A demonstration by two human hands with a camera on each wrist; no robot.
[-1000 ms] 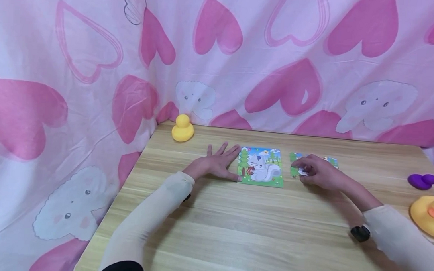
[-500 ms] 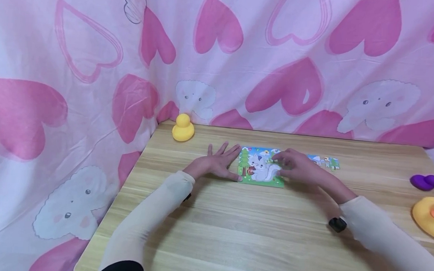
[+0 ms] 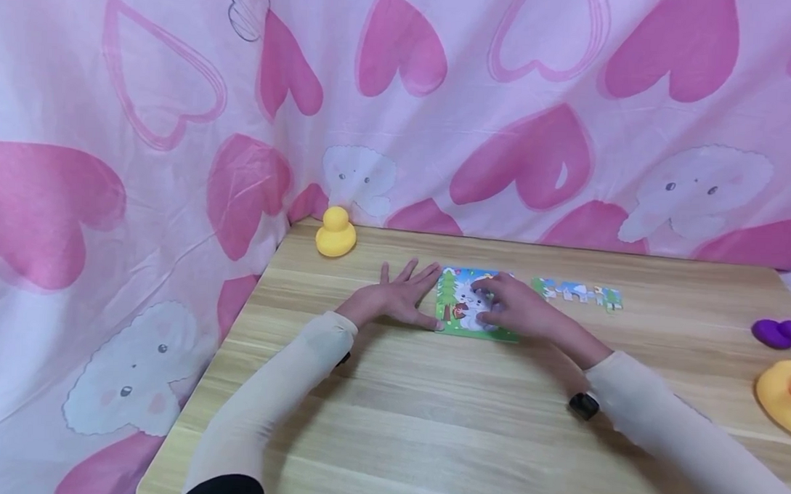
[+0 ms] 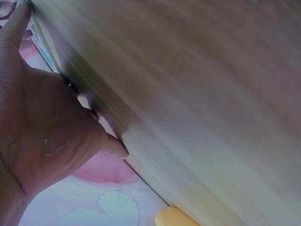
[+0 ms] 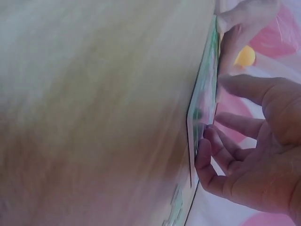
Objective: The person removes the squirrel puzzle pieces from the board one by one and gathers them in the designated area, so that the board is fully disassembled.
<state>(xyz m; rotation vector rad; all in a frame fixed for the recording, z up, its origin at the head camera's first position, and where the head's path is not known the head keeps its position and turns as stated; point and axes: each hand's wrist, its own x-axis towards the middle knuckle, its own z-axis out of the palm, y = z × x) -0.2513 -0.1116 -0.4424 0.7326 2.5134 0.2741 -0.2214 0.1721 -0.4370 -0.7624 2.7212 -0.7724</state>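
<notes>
A square picture board (image 3: 447,307) with a grey squirrel among green trees lies flat on the table. My left hand (image 3: 396,298) is spread beside its left edge, with fingertips and thumb at the corners. Above the board, my right hand (image 3: 518,306) has its thumb and fingers bent around a small puzzle piece, mostly hidden by them. The right wrist view has the fingers (image 5: 207,165) close to the board (image 5: 203,99). Right of the board, several puzzle pieces (image 3: 572,290) form a short row.
A small yellow rubber duck (image 3: 335,234) stands at the back left corner. Near the right side lie a purple duck (image 3: 778,333) and a larger yellow-orange duck (image 3: 783,399). Behind the wooden table (image 3: 402,422) hangs a pink heart-patterned curtain (image 3: 406,116).
My right hand has moved left from the loose puzzle pieces to over the squirrel board, uncovering the row. A piece below the row's left end is no longer there. My left hand stays put.
</notes>
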